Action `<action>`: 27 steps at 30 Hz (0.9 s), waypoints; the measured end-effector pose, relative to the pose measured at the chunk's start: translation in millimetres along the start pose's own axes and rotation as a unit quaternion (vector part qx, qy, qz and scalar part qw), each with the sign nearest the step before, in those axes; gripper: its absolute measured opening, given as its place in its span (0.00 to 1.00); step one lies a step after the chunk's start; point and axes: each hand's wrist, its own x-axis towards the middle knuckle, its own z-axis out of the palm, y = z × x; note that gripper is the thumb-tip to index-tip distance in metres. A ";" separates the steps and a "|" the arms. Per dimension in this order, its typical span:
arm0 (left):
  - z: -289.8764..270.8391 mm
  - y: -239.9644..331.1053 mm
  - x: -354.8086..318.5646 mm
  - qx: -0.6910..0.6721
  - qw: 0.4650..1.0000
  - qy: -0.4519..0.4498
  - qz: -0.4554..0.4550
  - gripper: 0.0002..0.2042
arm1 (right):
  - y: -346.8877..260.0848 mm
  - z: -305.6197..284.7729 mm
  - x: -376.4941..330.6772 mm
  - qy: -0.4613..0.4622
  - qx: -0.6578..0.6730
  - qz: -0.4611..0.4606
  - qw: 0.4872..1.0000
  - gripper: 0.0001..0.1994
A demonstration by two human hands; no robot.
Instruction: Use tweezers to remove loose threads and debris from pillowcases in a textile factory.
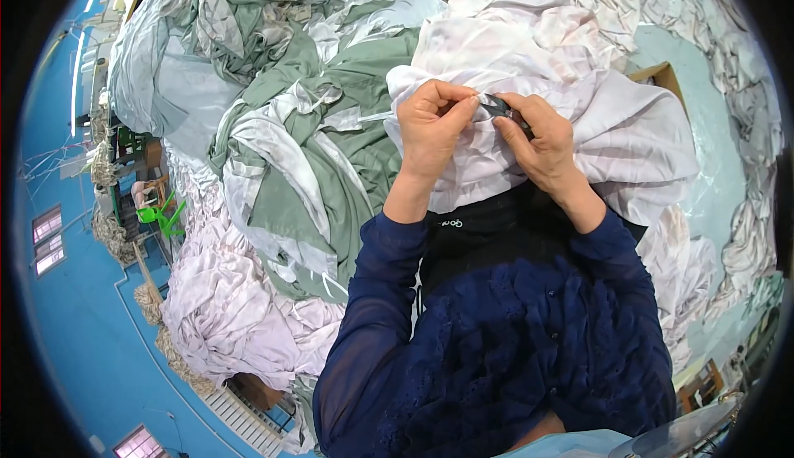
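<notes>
Heaped green and white fabric surrounds the left hand point(430, 123) pinching white cloth point(579, 119) just left of the small snips point(500, 108) clamped in the right hand point(542, 139).

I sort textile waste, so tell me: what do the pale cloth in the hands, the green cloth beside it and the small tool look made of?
The pale cloth looks like thin woven fabric with a slight sheen: it creases finely and drapes softly. The green cloth seems similar, smooth and matte-to-satiny, in loose folds. The small tool in the right hand looks like dark metal, though mostly hidden. The left hand pinches the pale cloth.
</notes>
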 end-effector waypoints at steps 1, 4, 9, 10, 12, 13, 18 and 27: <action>0.0 0.6 -0.2 -0.002 1.000 0.000 -0.003 0.03 | -0.1 0.1 0.4 0.001 -0.002 -0.003 1.000 0.14; 0.0 1.9 -0.3 -0.005 1.000 0.001 -0.008 0.03 | 0.6 0.4 1.1 0.002 0.003 -0.005 1.000 0.13; -0.3 1.8 -0.3 -0.015 1.000 0.001 -0.016 0.03 | 0.2 -1.3 1.0 -0.006 0.002 -0.001 1.000 0.13; -0.6 1.7 -0.3 -0.018 1.000 -0.001 -0.017 0.03 | 0.2 -1.0 1.1 -0.005 0.008 0.000 1.000 0.14; -0.8 1.5 -0.4 -0.021 1.000 -0.003 -0.019 0.03 | 0.6 -0.1 1.5 -0.001 0.005 -0.004 1.000 0.13; -0.8 1.4 -0.4 -0.022 1.000 -0.004 -0.018 0.03 | 0.9 0.2 1.7 0.002 0.003 -0.008 1.000 0.13; -2.0 0.4 -0.1 -0.029 0.999 -0.011 -0.022 0.03 | 1.5 0.0 2.3 0.002 0.008 -0.013 1.000 0.13; -0.2 1.3 -1.4 -0.036 0.999 -0.015 -0.027 0.03 | 1.1 -0.2 3.1 0.007 -0.015 -0.022 1.000 0.12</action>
